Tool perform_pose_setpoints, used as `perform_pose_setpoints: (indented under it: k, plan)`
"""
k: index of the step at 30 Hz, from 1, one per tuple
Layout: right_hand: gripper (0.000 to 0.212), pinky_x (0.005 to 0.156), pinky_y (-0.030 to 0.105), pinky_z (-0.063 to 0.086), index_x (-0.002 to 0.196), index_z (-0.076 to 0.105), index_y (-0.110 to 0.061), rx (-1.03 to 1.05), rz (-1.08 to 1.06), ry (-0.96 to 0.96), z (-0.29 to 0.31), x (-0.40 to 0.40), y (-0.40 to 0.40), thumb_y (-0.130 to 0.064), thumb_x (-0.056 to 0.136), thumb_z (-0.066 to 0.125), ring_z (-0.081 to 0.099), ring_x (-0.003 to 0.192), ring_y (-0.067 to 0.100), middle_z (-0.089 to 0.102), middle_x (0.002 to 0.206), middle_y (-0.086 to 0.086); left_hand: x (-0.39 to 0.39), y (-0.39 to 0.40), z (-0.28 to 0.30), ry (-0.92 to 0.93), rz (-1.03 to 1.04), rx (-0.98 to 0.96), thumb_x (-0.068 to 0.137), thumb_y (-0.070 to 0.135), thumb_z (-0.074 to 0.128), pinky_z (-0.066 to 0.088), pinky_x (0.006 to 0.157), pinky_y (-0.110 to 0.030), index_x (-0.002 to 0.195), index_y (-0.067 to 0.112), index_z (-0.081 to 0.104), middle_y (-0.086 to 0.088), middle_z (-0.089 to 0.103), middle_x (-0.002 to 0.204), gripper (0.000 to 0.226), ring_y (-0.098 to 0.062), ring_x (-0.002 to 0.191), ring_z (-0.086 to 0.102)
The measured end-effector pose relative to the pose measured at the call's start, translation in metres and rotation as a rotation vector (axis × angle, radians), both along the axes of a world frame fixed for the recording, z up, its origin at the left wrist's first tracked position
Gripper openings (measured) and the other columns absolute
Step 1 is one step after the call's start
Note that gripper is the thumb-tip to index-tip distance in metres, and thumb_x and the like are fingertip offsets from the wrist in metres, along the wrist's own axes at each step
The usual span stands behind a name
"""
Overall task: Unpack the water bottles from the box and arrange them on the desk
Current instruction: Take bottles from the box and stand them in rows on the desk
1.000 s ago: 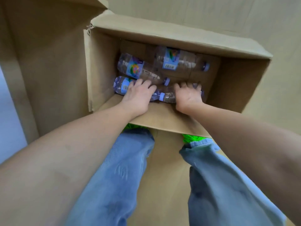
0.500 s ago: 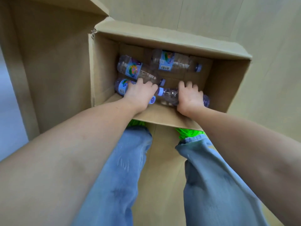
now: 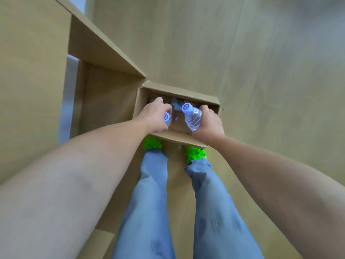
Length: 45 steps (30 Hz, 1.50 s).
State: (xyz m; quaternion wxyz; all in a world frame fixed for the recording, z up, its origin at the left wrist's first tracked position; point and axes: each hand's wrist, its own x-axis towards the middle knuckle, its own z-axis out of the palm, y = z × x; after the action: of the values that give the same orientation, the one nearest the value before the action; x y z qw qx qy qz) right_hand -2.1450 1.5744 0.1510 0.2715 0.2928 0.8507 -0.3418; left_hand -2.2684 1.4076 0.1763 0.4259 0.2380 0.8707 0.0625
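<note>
An open cardboard box [image 3: 179, 139] stands on the floor in front of my feet. My left hand [image 3: 154, 116] grips a clear water bottle [image 3: 167, 117], of which little more than the blue cap shows. My right hand [image 3: 208, 124] grips a second clear bottle [image 3: 193, 118], cap pointing up towards me. Both bottles are lifted above the box opening. At least one more bottle [image 3: 176, 103] with a coloured label lies in the box, partly hidden by my hands.
A wooden desk top [image 3: 28, 71] fills the left side, with its side panel [image 3: 104, 101] right beside the box. Pale wooden floor [image 3: 261, 71] stretches to the right and beyond. My legs in blue jeans and green shoes [image 3: 152, 143] stand just before the box.
Both hands have closed on a bottle each and raised them out of the box. The view has pulled far back and upwards; the box looks much smaller now.
</note>
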Motion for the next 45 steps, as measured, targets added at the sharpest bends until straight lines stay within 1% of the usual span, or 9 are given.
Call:
perform_pose_setpoints:
  k: [7, 11, 21, 26, 28, 30, 34, 40, 45]
  plan:
    - [0.059, 0.059, 0.029, 0.034, 0.096, 0.041, -0.020, -0.014, -0.029, 0.167, 0.180, -0.037, 0.013, -0.020, 0.051, 0.080, 0.053, 0.080, 0.023, 0.055, 0.090, -0.001, -0.013, 0.021, 0.196, 0.157, 0.220, 0.096, 0.060, 0.021, 0.077, 0.050, 0.071, -0.032, 0.101, 0.029, 0.062, 0.000, 0.044, 0.101, 0.044, -0.025, 0.088, 0.054]
    - [0.064, 0.060, 0.028, 0.037, 0.099, 0.044, -0.019, -0.002, -0.002, 0.288, 0.277, -0.066, 0.013, -0.020, 0.049, 0.084, 0.054, 0.084, 0.022, 0.056, 0.091, -0.002, -0.025, 0.011, 0.303, 0.274, 0.248, 0.167, 0.059, 0.023, 0.081, 0.044, 0.071, -0.027, 0.104, 0.026, 0.064, -0.001, 0.048, 0.101, 0.048, -0.022, 0.087, 0.053]
    - [0.071, 0.056, 0.025, 0.039, 0.097, 0.041, -0.023, -0.010, 0.166, 0.638, 0.466, -0.099, -0.081, -0.027, 0.044, 0.088, 0.055, 0.083, 0.020, 0.052, 0.088, -0.005, -0.012, -0.106, 0.517, 0.650, 0.465, 0.319, 0.055, 0.033, 0.083, 0.048, 0.061, -0.025, 0.089, 0.025, 0.066, 0.004, 0.063, 0.084, 0.039, -0.016, 0.078, 0.058]
    - [0.067, 0.051, 0.027, 0.041, 0.092, 0.046, -0.022, -0.063, 0.239, 0.750, 0.508, -0.076, -0.183, -0.034, 0.039, 0.085, 0.053, 0.071, 0.011, 0.053, 0.082, -0.006, 0.041, -0.212, 0.559, 0.758, 0.599, 0.290, 0.053, 0.035, 0.081, 0.047, 0.058, -0.026, 0.086, 0.023, 0.066, 0.006, 0.062, 0.078, 0.037, -0.018, 0.074, 0.058]
    - [0.065, 0.049, 0.026, 0.037, 0.090, 0.046, -0.023, -0.079, 0.303, 0.765, 0.517, -0.063, -0.228, -0.037, 0.039, 0.084, 0.050, 0.068, 0.006, 0.053, 0.080, -0.007, 0.065, -0.259, 0.568, 0.771, 0.657, 0.224, 0.048, 0.040, 0.082, 0.048, 0.053, -0.029, 0.073, 0.017, 0.061, 0.000, 0.058, 0.070, 0.041, -0.020, 0.062, 0.054]
    - [0.063, 0.049, 0.026, 0.036, 0.088, 0.045, -0.025, -0.115, 0.378, 0.775, 0.522, -0.050, -0.273, -0.036, 0.041, 0.085, 0.053, 0.069, 0.009, 0.054, 0.080, -0.008, 0.092, -0.306, 0.575, 0.766, 0.744, 0.189, 0.043, 0.042, 0.083, 0.044, 0.040, -0.025, 0.063, 0.016, 0.051, -0.001, 0.049, 0.062, 0.046, -0.019, 0.049, 0.044]
    - [0.067, 0.054, 0.028, 0.039, 0.090, 0.045, -0.022, -0.153, 0.538, 0.758, 0.521, -0.021, -0.360, -0.037, 0.040, 0.088, 0.057, 0.078, 0.018, 0.055, 0.082, -0.006, 0.155, -0.399, 0.576, 0.761, 0.905, 0.116, 0.043, 0.042, 0.085, 0.043, 0.035, -0.021, 0.062, 0.016, 0.052, 0.000, 0.051, 0.060, 0.046, -0.016, 0.042, 0.048]
    - [0.073, 0.050, 0.025, 0.037, 0.092, 0.050, -0.024, -0.179, 0.773, 0.728, 0.503, 0.040, -0.475, -0.045, 0.031, 0.084, 0.057, 0.075, 0.014, 0.057, 0.077, -0.010, 0.259, -0.502, 0.552, 0.746, 1.106, -0.008, 0.045, 0.044, 0.085, 0.034, 0.037, -0.019, 0.062, 0.018, 0.049, 0.002, 0.050, 0.057, 0.047, -0.012, 0.042, 0.049]
    - [0.074, 0.057, 0.027, 0.043, 0.096, 0.051, -0.027, -0.207, 0.980, 0.669, 0.483, 0.076, -0.539, -0.042, 0.033, 0.086, 0.059, 0.081, 0.016, 0.060, 0.082, -0.010, 0.319, -0.549, 0.521, 0.770, 1.248, -0.071, 0.046, 0.038, 0.086, 0.024, 0.043, -0.024, 0.055, 0.019, 0.034, 0.004, 0.035, 0.056, 0.055, -0.013, 0.048, 0.030]
